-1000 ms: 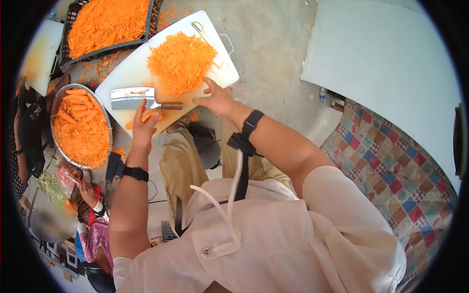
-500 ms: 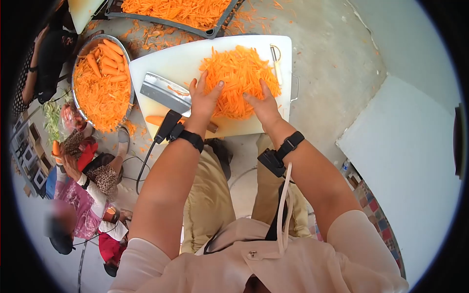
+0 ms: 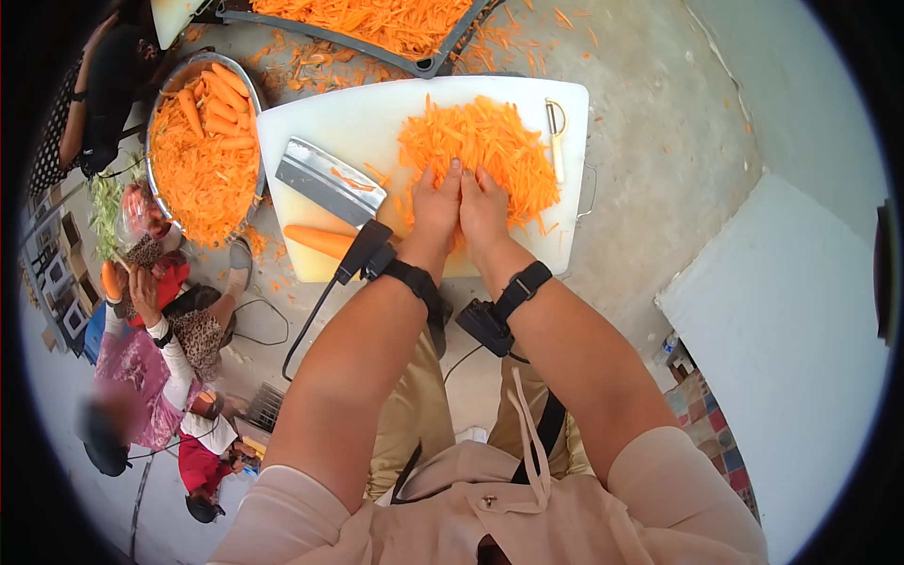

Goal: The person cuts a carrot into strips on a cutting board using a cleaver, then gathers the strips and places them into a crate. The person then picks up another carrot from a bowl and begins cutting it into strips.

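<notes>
My left hand [image 3: 436, 202] and my right hand [image 3: 484, 202] press close together at the near side of a heap of carrot strips [image 3: 480, 132]. Their cupped fingers dig into the strips, so the fingertips are partly hidden. The heap lies on a white cutting board [image 3: 320, 118]. Left of my hands rests a cleaver [image 3: 330, 181] with orange scraps on its blade. A whole carrot [image 3: 315, 239] lies nearer me, its right end hidden behind my left wrist device. At the board's right side is a peeler [image 3: 555, 141].
A metal basin [image 3: 153, 179] of carrot strips and whole carrots stands left of the board. Beyond the board is a dark crate [image 3: 426, 68] full of strips. Scraps litter the floor. Other people work at the left; one person's hand [image 3: 143, 294] is near a carrot.
My hands have come together from the two sides of the heap and now meet at its near side. The view has shifted slightly, and the cleaver and whole carrot show more fully.
</notes>
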{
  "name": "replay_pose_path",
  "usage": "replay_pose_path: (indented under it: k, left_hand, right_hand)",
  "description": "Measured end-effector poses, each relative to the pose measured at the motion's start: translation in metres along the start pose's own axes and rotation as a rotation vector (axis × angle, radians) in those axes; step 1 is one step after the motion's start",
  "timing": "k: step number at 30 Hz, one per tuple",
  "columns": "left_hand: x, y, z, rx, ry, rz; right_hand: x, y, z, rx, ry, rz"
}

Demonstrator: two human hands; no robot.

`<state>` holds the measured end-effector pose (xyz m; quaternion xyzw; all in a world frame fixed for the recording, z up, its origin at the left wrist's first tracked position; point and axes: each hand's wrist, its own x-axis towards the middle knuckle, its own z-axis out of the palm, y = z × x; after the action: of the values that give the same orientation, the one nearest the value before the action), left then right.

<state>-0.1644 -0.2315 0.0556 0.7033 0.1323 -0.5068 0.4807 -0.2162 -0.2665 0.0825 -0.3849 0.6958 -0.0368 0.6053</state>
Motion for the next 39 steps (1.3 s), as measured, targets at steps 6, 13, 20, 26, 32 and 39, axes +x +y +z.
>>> replay_pose_path:
  k: [6, 13, 20, 26, 32, 39]
  left_hand:
    - [-0.043, 0.022, 0.009, -0.216, 0.026, -0.095]
    - [-0.084, 0.02, 0.012, -0.279, -0.003, -0.071]
    - [-0.084, 0.12, 0.012, -0.22, 0.031, 0.08]
    - [-0.036, 0.285, -0.006, -0.273, -0.116, 0.286]
    - [-0.035, 0.264, -0.042, -0.1, -0.063, 0.24]
    - [-0.023, 0.128, -0.052, -0.101, -0.02, -0.069]
  right_hand:
    - [-0.004, 0.014, -0.001, 0.119, -0.047, -0.067]
    - [-0.055, -0.01, -0.022, 0.356, -0.066, 0.074]
    - [-0.07, -0.108, -0.006, 0.414, -0.183, -0.084]
    - [-0.036, -0.251, 0.041, 0.457, -0.379, -0.352]
    - [-0.011, -0.218, 0.009, 0.254, -0.334, -0.286]
    - [-0.013, -0.057, -0.069, 0.186, -0.202, 0.127]
